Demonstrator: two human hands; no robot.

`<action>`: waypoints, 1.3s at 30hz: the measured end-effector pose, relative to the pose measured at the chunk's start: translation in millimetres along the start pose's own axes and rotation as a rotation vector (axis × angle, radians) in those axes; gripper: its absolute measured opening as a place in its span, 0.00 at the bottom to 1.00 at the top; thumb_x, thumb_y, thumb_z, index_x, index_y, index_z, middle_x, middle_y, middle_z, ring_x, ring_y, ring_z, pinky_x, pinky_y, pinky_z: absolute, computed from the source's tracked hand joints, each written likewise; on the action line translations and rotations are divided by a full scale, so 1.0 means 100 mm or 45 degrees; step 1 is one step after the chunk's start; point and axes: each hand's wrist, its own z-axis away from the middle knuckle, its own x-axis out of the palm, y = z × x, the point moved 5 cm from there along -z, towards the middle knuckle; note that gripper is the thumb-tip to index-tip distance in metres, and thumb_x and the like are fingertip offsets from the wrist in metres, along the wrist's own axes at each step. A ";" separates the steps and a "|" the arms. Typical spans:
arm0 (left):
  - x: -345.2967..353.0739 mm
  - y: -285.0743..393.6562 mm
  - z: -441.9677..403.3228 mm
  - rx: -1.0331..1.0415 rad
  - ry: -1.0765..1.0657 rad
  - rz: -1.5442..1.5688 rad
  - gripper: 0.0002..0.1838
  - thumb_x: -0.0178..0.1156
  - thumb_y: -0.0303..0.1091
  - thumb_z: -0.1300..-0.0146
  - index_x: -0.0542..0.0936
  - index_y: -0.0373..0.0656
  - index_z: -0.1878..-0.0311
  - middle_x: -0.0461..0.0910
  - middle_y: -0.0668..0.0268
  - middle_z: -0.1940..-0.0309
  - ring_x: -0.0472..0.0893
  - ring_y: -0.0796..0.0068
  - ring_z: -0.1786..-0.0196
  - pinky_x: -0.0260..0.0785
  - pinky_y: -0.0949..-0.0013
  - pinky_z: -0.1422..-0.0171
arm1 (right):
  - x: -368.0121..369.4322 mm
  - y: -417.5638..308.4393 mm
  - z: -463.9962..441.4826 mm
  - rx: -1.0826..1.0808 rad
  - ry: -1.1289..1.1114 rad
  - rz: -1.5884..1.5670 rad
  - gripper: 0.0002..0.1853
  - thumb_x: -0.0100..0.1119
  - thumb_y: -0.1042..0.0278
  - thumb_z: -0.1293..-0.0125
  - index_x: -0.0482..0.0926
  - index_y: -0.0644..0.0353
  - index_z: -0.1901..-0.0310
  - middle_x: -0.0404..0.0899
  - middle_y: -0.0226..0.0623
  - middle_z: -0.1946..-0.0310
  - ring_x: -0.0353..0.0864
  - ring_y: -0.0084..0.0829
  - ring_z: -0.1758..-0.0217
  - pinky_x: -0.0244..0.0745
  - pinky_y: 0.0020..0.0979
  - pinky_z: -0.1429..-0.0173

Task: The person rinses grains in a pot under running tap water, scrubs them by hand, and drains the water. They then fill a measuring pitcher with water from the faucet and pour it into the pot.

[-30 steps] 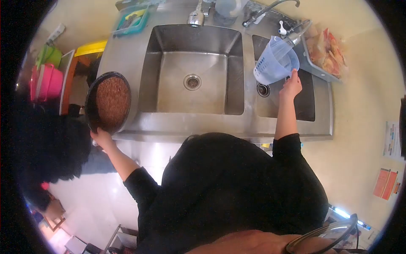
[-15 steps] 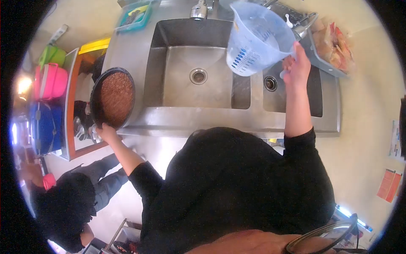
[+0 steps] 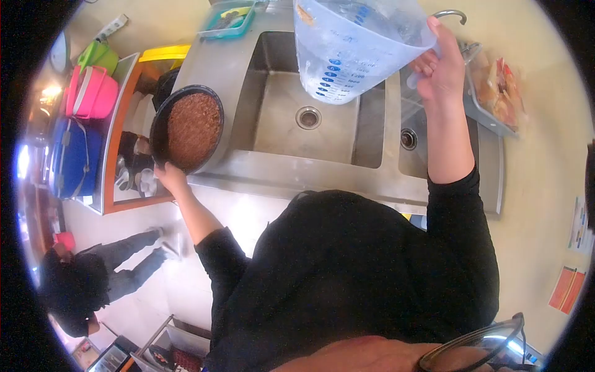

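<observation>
My left hand [image 3: 171, 177] grips the near rim of a round black pan [image 3: 158, 137], tilted at the left end of the steel counter. Reddish-brown, grainy contents [image 3: 194, 130] fill much of the pan. My right hand [image 3: 443, 65] is closed on the handle of a large translucent measuring jug [image 3: 347, 56] with blue markings. The jug is raised over the large sink basin [image 3: 291, 133], close to the camera. Whether it holds liquid is hard to tell.
A smaller basin [image 3: 412, 152] lies at the right, beside a grey tray [image 3: 493, 118] with bagged items. A teal container [image 3: 226, 23] stands at the back left. Pink [image 3: 96, 93] and blue [image 3: 77, 158] containers are at the far left. Another person [image 3: 80, 279] is lower left.
The jug has come up and leftward from the smaller basin, out from near the tap there, and looks larger. The pan stays in my left hand. The other person appears farther away.
</observation>
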 end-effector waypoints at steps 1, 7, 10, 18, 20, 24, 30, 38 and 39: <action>0.00 -0.01 -0.01 0.016 -0.005 -0.006 0.24 0.48 0.26 0.38 0.62 0.29 0.38 0.70 0.46 0.43 0.72 0.54 0.42 0.61 0.61 0.36 | 0.02 0.01 0.00 0.011 0.014 0.005 0.16 0.58 0.53 0.39 0.68 0.51 0.77 0.51 0.15 0.92 0.50 0.13 0.89 0.47 0.21 0.80; -0.01 0.05 0.03 0.037 0.002 -0.073 0.24 0.48 0.26 0.38 0.62 0.29 0.38 0.70 0.45 0.43 0.72 0.54 0.42 0.60 0.61 0.36 | 0.06 0.03 0.03 0.005 0.098 0.034 0.14 0.59 0.54 0.39 0.71 0.53 0.74 0.52 0.16 0.91 0.49 0.12 0.89 0.46 0.21 0.80; -0.01 -0.08 -0.06 0.026 -0.020 0.020 0.25 0.48 0.26 0.38 0.61 0.29 0.37 0.70 0.45 0.42 0.71 0.54 0.41 0.60 0.61 0.35 | -0.05 0.07 0.04 0.008 0.051 0.007 0.13 0.59 0.54 0.40 0.71 0.53 0.73 0.53 0.16 0.91 0.49 0.12 0.89 0.46 0.21 0.80; -0.03 0.22 0.14 -0.030 -0.015 -0.223 0.28 0.49 0.28 0.36 0.58 0.28 0.35 0.66 0.43 0.39 0.71 0.52 0.40 0.60 0.61 0.35 | -0.48 0.22 0.10 -0.004 0.227 0.082 0.12 0.59 0.57 0.39 0.71 0.53 0.74 0.55 0.17 0.90 0.50 0.14 0.88 0.45 0.22 0.81; -0.01 0.16 0.12 -0.068 -0.024 -0.132 0.28 0.49 0.29 0.35 0.58 0.28 0.35 0.65 0.43 0.39 0.70 0.51 0.40 0.60 0.61 0.35 | -0.73 0.32 0.15 0.023 0.267 0.064 0.12 0.61 0.59 0.40 0.74 0.55 0.74 0.61 0.20 0.87 0.53 0.15 0.87 0.46 0.22 0.81; -0.06 -0.04 -0.02 -0.005 0.013 -0.200 0.27 0.48 0.28 0.35 0.58 0.27 0.35 0.66 0.43 0.40 0.71 0.52 0.41 0.61 0.61 0.36 | -1.24 0.62 0.27 0.042 0.427 0.162 0.13 0.59 0.55 0.38 0.73 0.55 0.73 0.57 0.19 0.89 0.52 0.16 0.88 0.46 0.22 0.81; 0.01 0.25 0.17 -0.034 -0.029 -0.035 0.25 0.48 0.25 0.36 0.60 0.28 0.37 0.68 0.47 0.40 0.71 0.55 0.41 0.60 0.62 0.36 | -2.20 1.07 0.46 0.043 0.799 0.250 0.15 0.62 0.58 0.39 0.71 0.53 0.78 0.56 0.18 0.89 0.52 0.14 0.88 0.44 0.23 0.83; -0.02 0.22 0.14 -0.009 -0.005 -0.171 0.26 0.47 0.27 0.36 0.58 0.26 0.36 0.66 0.43 0.40 0.69 0.53 0.40 0.59 0.60 0.35 | -2.61 0.98 0.47 -0.131 0.971 0.394 0.18 0.64 0.61 0.40 0.68 0.52 0.83 0.59 0.18 0.87 0.52 0.13 0.85 0.43 0.22 0.80; -0.01 0.25 0.15 -0.011 -0.003 -0.186 0.26 0.47 0.27 0.36 0.58 0.25 0.36 0.66 0.43 0.39 0.69 0.53 0.39 0.59 0.60 0.35 | -2.60 0.95 0.46 -0.102 0.991 0.372 0.19 0.64 0.62 0.40 0.67 0.51 0.83 0.59 0.17 0.86 0.52 0.13 0.84 0.43 0.22 0.78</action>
